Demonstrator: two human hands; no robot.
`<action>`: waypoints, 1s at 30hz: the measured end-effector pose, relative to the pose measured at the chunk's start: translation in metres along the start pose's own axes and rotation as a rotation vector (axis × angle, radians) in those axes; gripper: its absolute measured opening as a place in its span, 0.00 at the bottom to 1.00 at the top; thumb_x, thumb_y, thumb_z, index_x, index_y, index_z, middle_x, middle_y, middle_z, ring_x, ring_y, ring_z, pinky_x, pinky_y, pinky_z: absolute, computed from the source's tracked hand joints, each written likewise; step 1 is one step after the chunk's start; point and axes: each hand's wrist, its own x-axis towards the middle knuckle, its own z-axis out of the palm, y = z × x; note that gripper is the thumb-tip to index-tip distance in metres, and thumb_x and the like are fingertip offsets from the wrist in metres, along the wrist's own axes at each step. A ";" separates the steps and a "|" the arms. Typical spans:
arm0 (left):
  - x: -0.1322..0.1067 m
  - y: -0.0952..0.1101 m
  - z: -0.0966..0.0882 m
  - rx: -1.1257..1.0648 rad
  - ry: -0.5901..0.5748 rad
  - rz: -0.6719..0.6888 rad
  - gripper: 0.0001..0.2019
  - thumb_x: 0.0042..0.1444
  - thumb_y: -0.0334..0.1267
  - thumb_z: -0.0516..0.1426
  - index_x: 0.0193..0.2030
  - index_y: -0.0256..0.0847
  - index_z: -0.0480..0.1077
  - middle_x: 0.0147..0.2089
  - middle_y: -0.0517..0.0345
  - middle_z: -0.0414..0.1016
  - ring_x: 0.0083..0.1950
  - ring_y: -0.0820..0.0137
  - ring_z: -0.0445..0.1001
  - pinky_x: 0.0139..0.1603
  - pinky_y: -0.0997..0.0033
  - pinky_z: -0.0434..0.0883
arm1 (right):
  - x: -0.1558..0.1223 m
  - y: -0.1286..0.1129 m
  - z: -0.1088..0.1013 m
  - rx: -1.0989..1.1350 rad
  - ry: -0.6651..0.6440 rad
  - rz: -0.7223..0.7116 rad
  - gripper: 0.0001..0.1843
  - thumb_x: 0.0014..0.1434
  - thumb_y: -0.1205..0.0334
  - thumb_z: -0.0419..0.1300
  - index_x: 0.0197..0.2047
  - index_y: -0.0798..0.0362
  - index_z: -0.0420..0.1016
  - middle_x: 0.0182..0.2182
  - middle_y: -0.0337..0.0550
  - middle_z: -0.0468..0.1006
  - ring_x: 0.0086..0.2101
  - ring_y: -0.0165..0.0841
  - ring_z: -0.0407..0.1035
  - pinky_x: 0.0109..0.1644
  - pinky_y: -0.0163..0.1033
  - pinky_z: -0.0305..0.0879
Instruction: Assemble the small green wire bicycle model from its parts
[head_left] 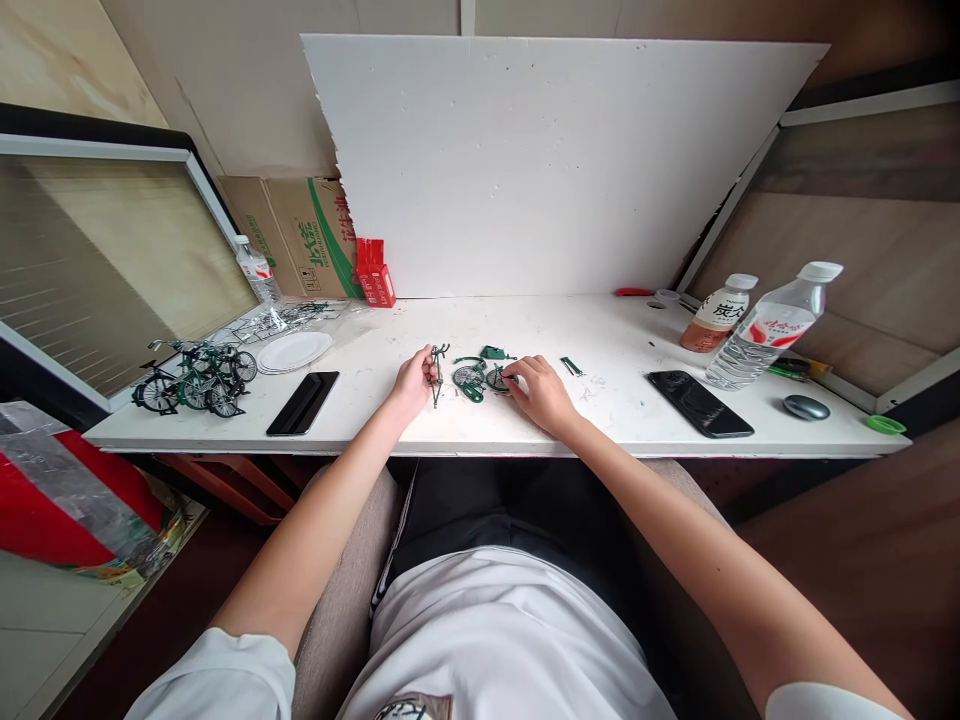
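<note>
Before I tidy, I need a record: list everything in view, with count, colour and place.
Bicycles: uncounted, dark, left
Wheels: two visible, dark, between hands
Thin part: one, dark, left hand
Loose pieces: several, green, centre
Parts pile: uncounted, dark, back left
Plate: one seen, white, left
Phones: two, black, either side
Water bottles: two, clear, either side
Drink: one, brown, right
Mouse: one, grey, right
Lid: one, green, right
Carton: one, brown, back left
Box: one, red, beside carton
Board: one, white, back
Desk: one, white, centre
Panels: two, brownish, either side
Packaging: one, red, lower left
Shirt: one, white, below
Left hand: one, bare, on thin part
Right hand: one, bare, at wheel
</note>
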 end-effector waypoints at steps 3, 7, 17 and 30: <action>0.001 -0.001 -0.001 0.001 -0.005 0.008 0.20 0.71 0.40 0.65 0.30 0.42 0.63 0.23 0.67 0.62 0.23 0.78 0.63 0.27 0.76 0.62 | 0.000 -0.001 0.000 0.036 0.013 -0.030 0.13 0.78 0.64 0.53 0.56 0.49 0.78 0.49 0.56 0.82 0.48 0.52 0.73 0.52 0.57 0.74; 0.003 -0.002 -0.003 0.012 -0.011 0.017 0.19 0.71 0.40 0.65 0.30 0.42 0.63 0.24 0.66 0.62 0.23 0.78 0.63 0.27 0.75 0.62 | 0.001 -0.002 0.000 0.100 0.016 -0.042 0.18 0.80 0.64 0.47 0.61 0.48 0.77 0.47 0.56 0.79 0.47 0.50 0.73 0.53 0.56 0.74; 0.005 -0.006 -0.006 0.023 -0.033 0.054 0.16 0.71 0.39 0.64 0.33 0.42 0.65 0.25 0.65 0.65 0.23 0.76 0.65 0.26 0.75 0.62 | 0.000 -0.003 -0.002 0.191 0.012 -0.088 0.21 0.75 0.73 0.48 0.59 0.47 0.77 0.47 0.54 0.77 0.47 0.47 0.73 0.52 0.53 0.73; 0.007 -0.007 -0.006 0.034 -0.043 0.058 0.15 0.71 0.38 0.64 0.34 0.42 0.66 0.25 0.64 0.65 0.24 0.76 0.65 0.27 0.76 0.63 | 0.001 -0.003 -0.001 0.177 0.013 -0.110 0.20 0.74 0.74 0.48 0.55 0.47 0.77 0.47 0.53 0.80 0.48 0.48 0.74 0.52 0.52 0.73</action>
